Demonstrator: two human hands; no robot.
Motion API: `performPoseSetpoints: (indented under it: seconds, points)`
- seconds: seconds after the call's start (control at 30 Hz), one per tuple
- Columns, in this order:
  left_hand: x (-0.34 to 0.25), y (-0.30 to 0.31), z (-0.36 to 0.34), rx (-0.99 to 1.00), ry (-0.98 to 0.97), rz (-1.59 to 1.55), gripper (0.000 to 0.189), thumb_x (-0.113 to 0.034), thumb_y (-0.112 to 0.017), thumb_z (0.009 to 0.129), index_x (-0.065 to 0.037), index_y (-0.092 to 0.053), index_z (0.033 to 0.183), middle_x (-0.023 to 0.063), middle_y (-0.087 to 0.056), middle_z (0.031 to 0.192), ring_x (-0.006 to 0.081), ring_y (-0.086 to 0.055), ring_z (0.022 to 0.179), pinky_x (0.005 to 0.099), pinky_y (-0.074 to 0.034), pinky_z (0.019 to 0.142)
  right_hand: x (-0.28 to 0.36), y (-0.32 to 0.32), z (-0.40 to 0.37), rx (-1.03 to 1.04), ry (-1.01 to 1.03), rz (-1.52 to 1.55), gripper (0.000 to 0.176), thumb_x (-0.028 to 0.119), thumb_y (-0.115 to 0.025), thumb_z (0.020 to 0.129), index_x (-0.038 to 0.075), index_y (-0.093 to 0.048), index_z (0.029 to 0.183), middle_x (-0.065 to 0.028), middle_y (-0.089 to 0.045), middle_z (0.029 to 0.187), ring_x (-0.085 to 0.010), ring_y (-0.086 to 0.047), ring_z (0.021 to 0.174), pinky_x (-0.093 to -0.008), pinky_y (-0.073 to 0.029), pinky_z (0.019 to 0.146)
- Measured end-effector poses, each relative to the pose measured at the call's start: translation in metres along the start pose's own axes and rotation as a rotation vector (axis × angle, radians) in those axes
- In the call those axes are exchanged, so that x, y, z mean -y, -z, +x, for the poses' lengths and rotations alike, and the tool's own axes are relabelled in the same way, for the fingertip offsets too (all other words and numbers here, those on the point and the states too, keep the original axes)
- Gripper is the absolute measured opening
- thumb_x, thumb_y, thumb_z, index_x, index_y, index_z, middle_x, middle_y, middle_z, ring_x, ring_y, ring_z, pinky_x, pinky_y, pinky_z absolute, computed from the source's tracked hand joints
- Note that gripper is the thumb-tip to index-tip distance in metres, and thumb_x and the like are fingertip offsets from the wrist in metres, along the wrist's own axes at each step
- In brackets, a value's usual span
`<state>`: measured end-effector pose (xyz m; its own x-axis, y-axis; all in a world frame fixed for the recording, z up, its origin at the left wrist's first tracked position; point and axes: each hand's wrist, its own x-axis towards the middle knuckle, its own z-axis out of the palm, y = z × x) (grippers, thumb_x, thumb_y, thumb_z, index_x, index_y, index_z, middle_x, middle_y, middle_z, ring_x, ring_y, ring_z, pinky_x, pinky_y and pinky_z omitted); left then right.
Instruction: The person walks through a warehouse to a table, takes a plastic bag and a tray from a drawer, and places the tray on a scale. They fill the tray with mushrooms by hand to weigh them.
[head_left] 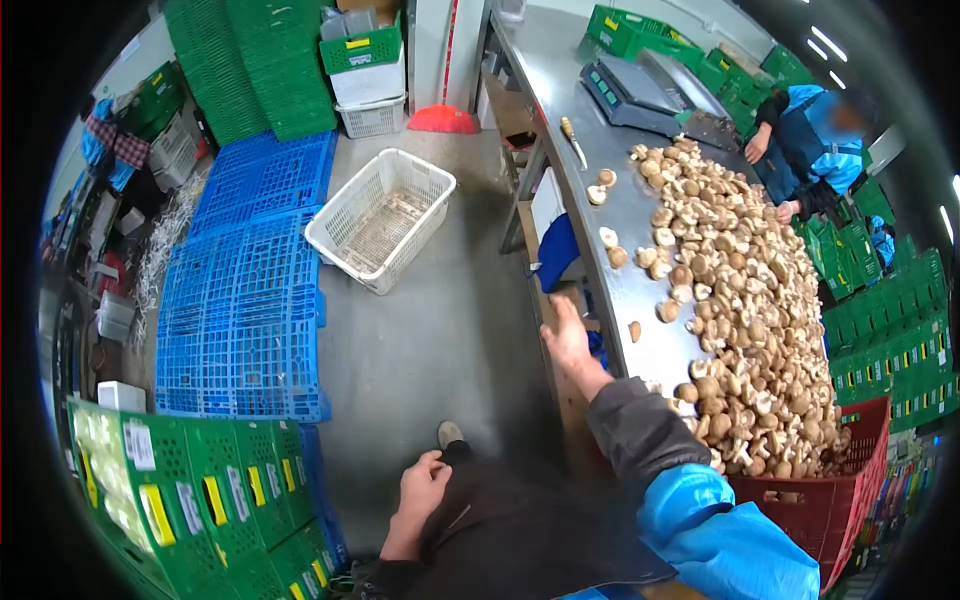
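Note:
My right hand (568, 340) reaches out beside the near edge of the steel table (640, 345), fingers stretched and nothing in them. A large heap of brown-capped mushrooms (750, 290) covers much of that table, with a few loose ones (617, 257) near its edge. My left hand (424, 488) is in front of my dark apron, fingers curled in, with no object visible in it. On the floor ahead stands a white plastic basket (330, 247) with a stained bottom. A red crate (800, 505) stands at the near end of the heap.
Blue pallets (240, 330) and stacked green crates (200, 490) line my left. On the table are a scale (630, 95) and a knife (573, 142). Another person (815, 145) works across the table. More green crates (245, 70) rise at the back.

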<state>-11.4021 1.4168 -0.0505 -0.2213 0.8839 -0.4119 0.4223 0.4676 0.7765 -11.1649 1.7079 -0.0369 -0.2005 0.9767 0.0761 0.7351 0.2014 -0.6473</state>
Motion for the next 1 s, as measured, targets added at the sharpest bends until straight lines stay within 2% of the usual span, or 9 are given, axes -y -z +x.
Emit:
performPoseSetpoints:
  seconds: [0.17, 0.2, 0.43, 0.47, 0.53, 0.63, 0.7, 0.87, 1.0]
  points:
    - [-0.004, 0.052, 0.084, -0.057, 0.042, 0.01, 0.035, -0.013, -0.065, 0.078, 0.002, -0.058, 0.109, 0.013, -0.068, 0.085, 0.0186, -0.066, 0.077, 0.0294, -0.051, 0.071, -0.008, -0.026, 0.127, -0.089, -0.107, -0.095, 0.063, 0.01, -0.065, 0.074, 0.002, -0.038, 0.13, -0.0211, -0.034, 0.139, -0.0353, -0.035, 0.128, -0.039, -0.032, 0.106]
    - [0.001, 0.059, 0.099, -0.052, 0.089, -0.004, 0.036, -0.018, -0.065, 0.078, -0.001, -0.059, 0.109, 0.0142, -0.068, 0.088, 0.0264, -0.067, 0.08, 0.0338, -0.051, 0.074, -0.014, -0.032, 0.152, -0.094, -0.14, -0.122, 0.064, 0.01, -0.066, 0.074, 0.002, -0.038, 0.13, -0.0213, -0.034, 0.139, -0.0354, -0.035, 0.128, -0.0392, -0.032, 0.105]
    - [-0.002, 0.101, 0.219, -0.067, 0.273, 0.035, 0.031, -0.014, -0.064, 0.077, 0.0, -0.06, 0.104, 0.0147, -0.068, 0.086, 0.026, -0.067, 0.081, 0.0333, -0.051, 0.073, -0.072, -0.064, 0.304, -0.016, -0.537, -0.119, 0.07, 0.013, -0.062, 0.076, 0.002, -0.028, 0.137, -0.0261, -0.037, 0.135, -0.0399, -0.04, 0.122, -0.0436, -0.038, 0.098]
    - [-0.003, 0.106, 0.241, -0.064, 0.281, 0.062, 0.031, -0.014, -0.065, 0.077, 0.0, -0.06, 0.105, 0.014, -0.068, 0.085, 0.0248, -0.067, 0.08, 0.0328, -0.051, 0.071, -0.086, -0.074, 0.316, -0.104, -0.463, -0.226, 0.07, 0.013, -0.061, 0.077, 0.001, -0.028, 0.137, -0.0262, -0.04, 0.133, -0.0402, -0.043, 0.12, -0.0434, -0.039, 0.098]
    - [-0.015, 0.114, 0.281, -0.047, 0.289, 0.048, 0.032, -0.015, -0.065, 0.078, 0.0, -0.06, 0.106, 0.0139, -0.068, 0.085, 0.0242, -0.067, 0.079, 0.0329, -0.051, 0.071, -0.121, -0.096, 0.33, -0.18, -0.421, -0.336, 0.069, 0.014, -0.061, 0.078, 0.001, -0.027, 0.138, -0.0263, -0.043, 0.131, -0.0405, -0.045, 0.119, -0.0432, -0.039, 0.098]
    - [-0.043, 0.119, 0.342, 0.005, 0.322, 0.012, 0.034, -0.017, -0.065, 0.08, -0.001, -0.06, 0.109, 0.0111, -0.068, 0.086, 0.0197, -0.066, 0.079, 0.0306, -0.05, 0.072, -0.138, -0.1, 0.345, -0.232, -0.649, -0.333, 0.072, 0.011, -0.063, 0.076, 0.005, -0.028, 0.138, -0.0256, -0.047, 0.127, -0.0412, -0.045, 0.118, -0.0428, -0.038, 0.099]
    - [-0.055, 0.114, 0.373, 0.051, 0.363, -0.282, 0.033, -0.018, -0.064, 0.082, -0.003, -0.059, 0.111, 0.0078, -0.068, 0.088, 0.0153, -0.065, 0.081, 0.0279, -0.049, 0.072, -0.139, -0.093, 0.359, -0.076, -0.97, -0.295, 0.07, 0.011, -0.063, 0.077, 0.007, -0.029, 0.138, -0.0247, -0.05, 0.125, -0.0405, -0.048, 0.116, -0.0437, -0.039, 0.097]
    - [-0.054, 0.117, 0.421, 0.235, 0.423, -0.255, 0.033, -0.016, -0.063, 0.083, -0.002, -0.059, 0.112, 0.0064, -0.068, 0.091, 0.0128, -0.064, 0.082, 0.0262, -0.049, 0.073, -0.19, -0.108, 0.364, -0.14, -0.955, -0.266, 0.064, 0.016, -0.065, 0.075, 0.009, -0.039, 0.133, -0.0237, -0.054, 0.119, -0.0379, -0.054, 0.11, -0.0428, -0.042, 0.095]
    - [-0.059, 0.136, 0.461, 0.311, 0.466, -0.29, 0.031, -0.014, -0.063, 0.082, 0.0, -0.059, 0.109, 0.0078, -0.068, 0.091, 0.0133, -0.064, 0.082, 0.0258, -0.049, 0.073, -0.164, -0.111, 0.366, -0.227, -0.921, -0.477, 0.059, 0.018, -0.066, 0.074, 0.01, -0.045, 0.128, -0.0223, -0.053, 0.121, -0.0373, -0.052, 0.112, -0.0424, -0.041, 0.095]
